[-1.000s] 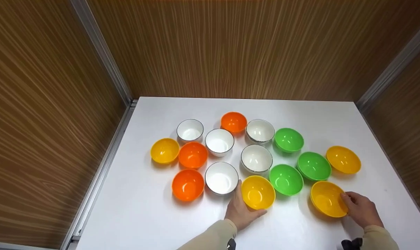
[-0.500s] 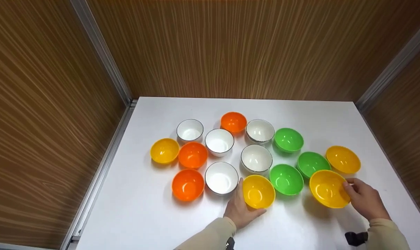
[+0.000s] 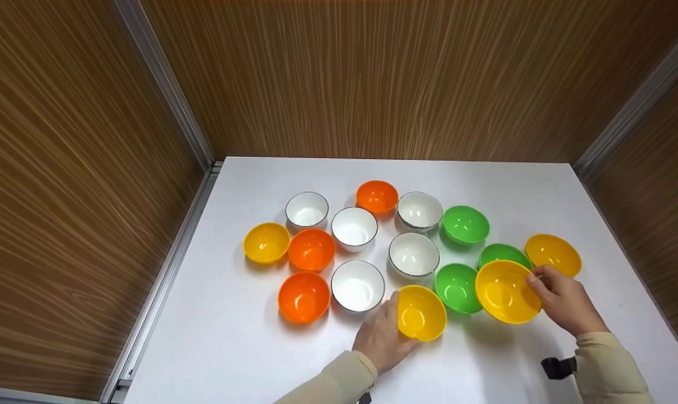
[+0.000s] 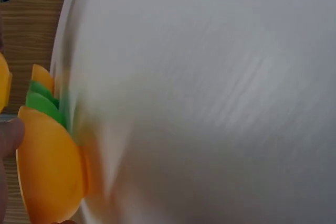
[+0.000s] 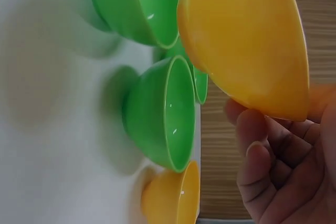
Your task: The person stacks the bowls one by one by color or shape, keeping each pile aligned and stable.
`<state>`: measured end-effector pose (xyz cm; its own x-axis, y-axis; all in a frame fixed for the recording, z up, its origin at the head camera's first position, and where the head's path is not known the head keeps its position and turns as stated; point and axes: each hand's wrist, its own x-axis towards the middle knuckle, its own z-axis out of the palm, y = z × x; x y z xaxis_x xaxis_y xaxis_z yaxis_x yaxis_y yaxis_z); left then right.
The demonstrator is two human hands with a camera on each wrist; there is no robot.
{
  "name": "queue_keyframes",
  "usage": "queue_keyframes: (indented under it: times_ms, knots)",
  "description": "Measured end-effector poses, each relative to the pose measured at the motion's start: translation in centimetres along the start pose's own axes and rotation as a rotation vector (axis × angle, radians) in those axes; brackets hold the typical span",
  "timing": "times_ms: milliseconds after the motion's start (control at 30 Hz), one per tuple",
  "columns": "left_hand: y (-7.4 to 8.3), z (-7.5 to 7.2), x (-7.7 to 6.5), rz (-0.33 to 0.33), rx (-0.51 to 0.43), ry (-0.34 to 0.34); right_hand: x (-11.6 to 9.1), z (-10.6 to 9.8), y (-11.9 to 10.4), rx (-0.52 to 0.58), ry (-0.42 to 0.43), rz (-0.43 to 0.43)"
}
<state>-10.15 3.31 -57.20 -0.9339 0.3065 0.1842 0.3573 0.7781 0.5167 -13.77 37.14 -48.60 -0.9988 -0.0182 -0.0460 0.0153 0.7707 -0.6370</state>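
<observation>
My left hand (image 3: 382, 339) grips a yellow bowl (image 3: 421, 314) at the table's near middle, fingers along its left side and thumb at the near rim. In the left wrist view the same bowl (image 4: 50, 166) stands close over the white surface, with the thumb (image 4: 10, 135) at its rim. My right hand (image 3: 566, 300) pinches the right rim of another yellow bowl (image 3: 507, 292), held tilted above the table. This bowl overlaps two green bowls (image 3: 456, 289) in the head view. The right wrist view shows the fingers (image 5: 254, 156) under the raised bowl (image 5: 247, 40).
On the white table (image 3: 232, 359) stand several white bowls (image 3: 358, 286), orange bowls (image 3: 303, 297) to the left, a third green bowl (image 3: 466, 224) and a yellow bowl (image 3: 553, 255) at the right. Another yellow bowl (image 3: 266, 243) stands far left. Wood-grain panels (image 3: 395, 78) enclose the table.
My right hand has lifted its yellow bowl off the table and carried it up and left, toward the left hand. The left hand and its bowl have shifted only slightly.
</observation>
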Motion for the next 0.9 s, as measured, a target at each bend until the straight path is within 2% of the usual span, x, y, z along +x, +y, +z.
queue_keyframes:
  times_ms: [167,267,400,500,633,900]
  knots:
    - [-0.1,-1.5,1.3,0.186,0.164,0.009,0.5,0.5,-1.0,-0.005,0.003,-0.042]
    - [-0.1,-1.8,2.4,0.259,0.283,-0.045,0.7,1.0,-1.6,-0.007,-0.014,-0.052]
    - [-0.1,-2.0,3.6,0.265,0.395,-0.21,1.0,1.9,-2.2,0.004,-0.041,-0.062]
    - [-0.3,-2.0,4.4,0.262,0.442,-0.287,1.2,2.6,-2.7,0.007,-0.053,-0.079]
    - [-0.9,-2.3,5.1,0.256,0.448,-0.302,1.5,3.6,-3.2,-0.012,-0.046,-0.123]
    - [-2.3,-2.8,5.7,0.231,0.397,-0.281,2.0,5.0,-4.4,0.022,-0.055,-0.194]
